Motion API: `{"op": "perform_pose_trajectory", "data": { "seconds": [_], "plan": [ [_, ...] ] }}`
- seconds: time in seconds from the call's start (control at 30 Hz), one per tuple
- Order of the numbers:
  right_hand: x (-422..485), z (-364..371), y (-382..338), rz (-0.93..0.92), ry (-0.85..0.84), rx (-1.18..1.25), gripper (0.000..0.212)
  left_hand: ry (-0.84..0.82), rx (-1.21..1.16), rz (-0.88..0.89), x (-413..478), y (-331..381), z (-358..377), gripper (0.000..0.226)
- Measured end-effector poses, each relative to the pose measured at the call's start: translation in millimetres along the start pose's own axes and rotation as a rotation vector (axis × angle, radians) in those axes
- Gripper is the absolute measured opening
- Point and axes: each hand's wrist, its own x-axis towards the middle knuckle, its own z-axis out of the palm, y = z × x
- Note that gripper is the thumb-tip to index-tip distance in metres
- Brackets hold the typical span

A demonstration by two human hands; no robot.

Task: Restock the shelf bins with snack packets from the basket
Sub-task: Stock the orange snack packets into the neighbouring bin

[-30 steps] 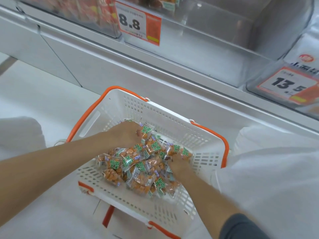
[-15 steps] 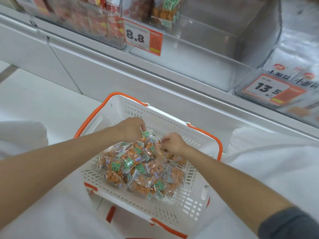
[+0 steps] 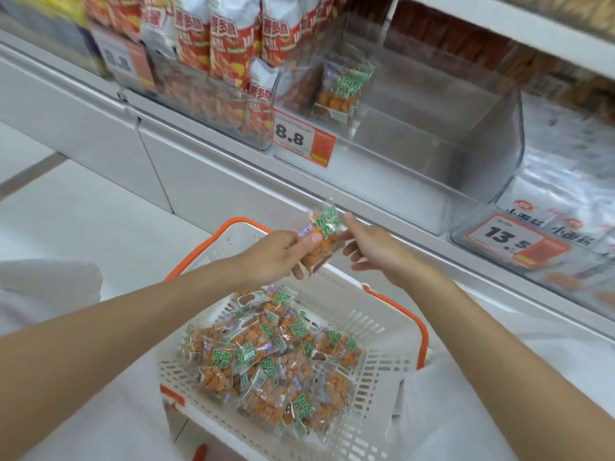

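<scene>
Pinching one snack packet (image 3: pixel 321 242), long axis pointing far, left hand (image 3: pixel 273 257) lies near-left of the bin (image 3: pixel 416 168); right hand (image 3: pixel 379 252) released alongside.

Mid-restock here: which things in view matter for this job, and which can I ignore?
For the job:
left hand holding a packet
right hand, fingers straight, at it
basket of packets
nearly empty bin with one matching packet

Just around:
red bags in the next bin
white packs to the right

Head-worn view, angled down, close over basket (image 3: pixel 376 371), shelf (image 3: pixel 213 174) ahead
</scene>
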Motion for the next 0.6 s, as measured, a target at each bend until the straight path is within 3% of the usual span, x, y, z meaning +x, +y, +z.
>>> {"op": "perform_pose_trajectory", "data": {
  "seconds": [0.13,0.23,0.5,0.6],
  "plan": [
    [-8,11,-2,-0.236,0.121,-0.096,0.067,-0.004,-0.148,-0.062,5,9,-7,0.056],
    [-9,15,-8,-0.362,0.104,0.013,0.060,-0.029,-0.198,-0.073,10,15,-7,0.057],
    [-2,16,-7,-0.336,0.243,0.320,0.038,0.233,-0.253,0.025,24,26,-9,0.050],
    [-2,10,-10,-0.348,0.164,0.367,0.028,0.392,-0.325,0.045,29,30,-15,0.032]
  ]
}}
